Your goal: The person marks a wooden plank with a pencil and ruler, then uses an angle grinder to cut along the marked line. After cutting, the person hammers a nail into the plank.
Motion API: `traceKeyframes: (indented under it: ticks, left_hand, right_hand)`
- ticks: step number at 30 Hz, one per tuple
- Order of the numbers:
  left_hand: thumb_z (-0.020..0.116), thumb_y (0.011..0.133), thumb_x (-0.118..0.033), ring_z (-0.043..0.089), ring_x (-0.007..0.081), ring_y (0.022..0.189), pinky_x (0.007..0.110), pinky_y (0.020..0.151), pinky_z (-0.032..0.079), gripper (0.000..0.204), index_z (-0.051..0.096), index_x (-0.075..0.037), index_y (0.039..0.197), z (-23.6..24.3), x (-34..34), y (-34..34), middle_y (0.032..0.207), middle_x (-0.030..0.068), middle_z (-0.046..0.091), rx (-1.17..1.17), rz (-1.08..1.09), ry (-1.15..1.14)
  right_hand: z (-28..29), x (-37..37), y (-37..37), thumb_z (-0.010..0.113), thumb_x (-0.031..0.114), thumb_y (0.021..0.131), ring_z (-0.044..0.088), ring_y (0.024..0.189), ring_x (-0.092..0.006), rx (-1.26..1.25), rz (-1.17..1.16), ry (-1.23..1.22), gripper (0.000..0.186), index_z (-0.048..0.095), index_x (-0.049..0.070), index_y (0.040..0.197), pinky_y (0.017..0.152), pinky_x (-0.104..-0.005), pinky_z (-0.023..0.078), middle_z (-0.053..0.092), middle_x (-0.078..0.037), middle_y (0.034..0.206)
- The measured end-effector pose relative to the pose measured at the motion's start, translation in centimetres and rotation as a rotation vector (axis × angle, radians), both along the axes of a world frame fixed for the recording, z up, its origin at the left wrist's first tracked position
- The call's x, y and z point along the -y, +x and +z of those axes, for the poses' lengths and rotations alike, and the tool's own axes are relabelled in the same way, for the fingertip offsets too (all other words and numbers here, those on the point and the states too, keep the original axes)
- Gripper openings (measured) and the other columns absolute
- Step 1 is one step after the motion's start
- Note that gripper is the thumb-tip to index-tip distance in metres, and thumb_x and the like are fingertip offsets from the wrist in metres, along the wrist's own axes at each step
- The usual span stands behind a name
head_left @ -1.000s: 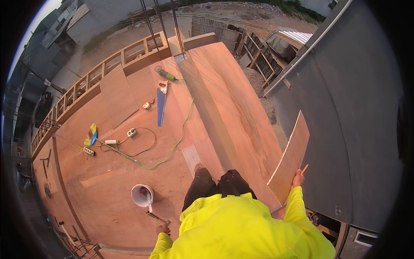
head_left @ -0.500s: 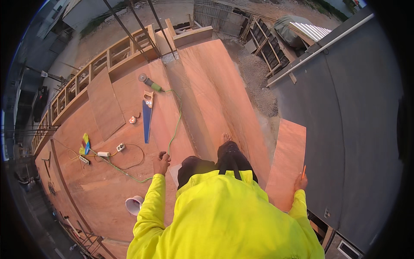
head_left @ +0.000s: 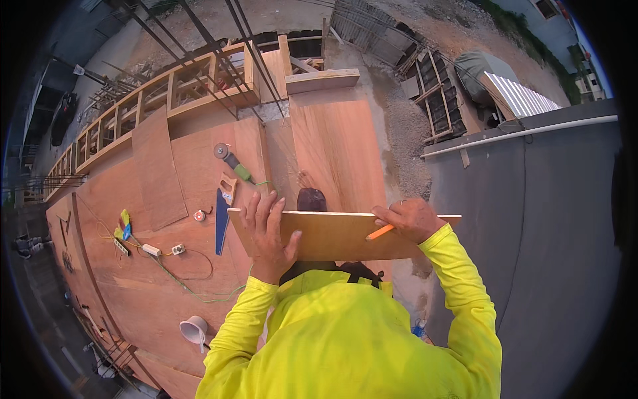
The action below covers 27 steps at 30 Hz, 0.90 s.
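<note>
A narrow plywood board (head_left: pixel 332 243) with a pale top edge is held crosswise in front of me. My left hand (head_left: pixel 266 236) grips its left end, fingers spread over the upper edge and thumb against the face. My right hand (head_left: pixel 409 218) grasps the other end with an orange pencil (head_left: pixel 380 231) between its fingers. Just beyond the board's left end lies a hand saw (head_left: pixel 221 216) with a blue blade, below a green angle grinder (head_left: pixel 236 168). A small tape measure (head_left: pixel 200 215) rests left of the saw. My bare foot and dark trouser leg (head_left: pixel 311 199) show beyond the board.
The plywood deck (head_left: pixel 119 286) carries power strips (head_left: pixel 151 250), cords and a white bucket (head_left: pixel 193 329). Timber framing (head_left: pixel 169 100) and upright steel bars border its far side. To the right are a gravel strip (head_left: pixel 411 166) and a grey wall (head_left: pixel 538 219) topped by a pipe.
The board has swung from my right side to crosswise before me. My left hand, earlier off it, has risen and taken hold. My foot and body have moved farther along the deck.
</note>
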<state>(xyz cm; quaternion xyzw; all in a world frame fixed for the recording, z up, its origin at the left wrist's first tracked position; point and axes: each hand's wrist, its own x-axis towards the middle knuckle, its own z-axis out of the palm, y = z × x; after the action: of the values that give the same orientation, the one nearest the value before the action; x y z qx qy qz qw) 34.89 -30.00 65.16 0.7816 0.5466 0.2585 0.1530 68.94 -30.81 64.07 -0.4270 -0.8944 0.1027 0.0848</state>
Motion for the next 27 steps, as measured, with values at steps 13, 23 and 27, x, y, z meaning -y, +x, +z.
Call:
traceKeyframes:
  ticks: [13,23,27]
  left_hand:
    - [0.070,0.081,-0.016,0.059,0.0281,0.095,0.048,0.097,0.034,0.015,0.066,-0.011,0.095,-7.9,-31.2,-6.6,0.090,0.0072,0.064,-0.530,0.364,-0.148]
    - [0.061,0.082,-0.018,0.059,0.0292,0.084,0.046,0.090,0.036,0.009,0.063,-0.009,0.079,-32.1,-32.9,-10.0,0.079,0.0090,0.064,-0.574,0.658,-0.394]
    - [0.060,0.080,-0.018,0.058,0.0317,0.082,0.045,0.088,0.038,0.012,0.066,-0.008,0.077,-48.7,-37.5,-5.0,0.077,0.0104,0.066,-0.463,0.558,-0.480]
  right_hand:
    - [-8.8,-40.0,3.3,0.063,0.028,0.098,0.066,0.073,-0.0300,-0.410,-0.424,-0.262,0.028,0.068,0.010,0.119,0.063,-0.0389,0.052,0.066,-0.011,0.081]
    - [-41.3,-52.1,11.7,0.053,0.010,0.100,0.065,0.107,-0.0356,-0.372,-0.542,-0.792,0.028,0.065,0.004,0.124,0.094,-0.0422,0.050,0.068,-0.020,0.116]
    - [-53.5,-55.2,11.9,0.058,-0.001,0.092,0.063,0.102,-0.0250,-0.430,-0.450,-0.858,0.045,0.059,0.007,0.137,0.095,-0.0342,0.049,0.063,-0.012,0.113]
